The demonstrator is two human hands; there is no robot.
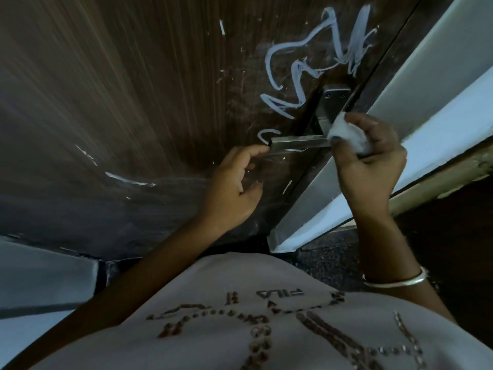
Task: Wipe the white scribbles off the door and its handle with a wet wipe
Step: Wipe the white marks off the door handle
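While my right grip [373, 166] is clenched around the balled wipe [349, 141], I press the wad against the handle [298, 144] at its pivot end, where the lever meets the plate [333, 102]. Balling the wipe gives a firm pad for the narrow metal. My left grip [234, 182] is released, its fingers loosely curled, with one fingertip touching the lever's free end. This is probably to stop the lever dipping under the pressure of rubbing. A thin white streak shows along the lever's lower edge, so the handle is not yet clean. The door [133, 89] carries the large scribbles [306, 68] above and just left of the plate, a small curl beside the lever's tip, and scattered strokes lower left, all unwiped. By my judgement the task is at an early stage, with the handle in hand and the door panel to follow. A likely risk is smearing rather than lifting the paint.
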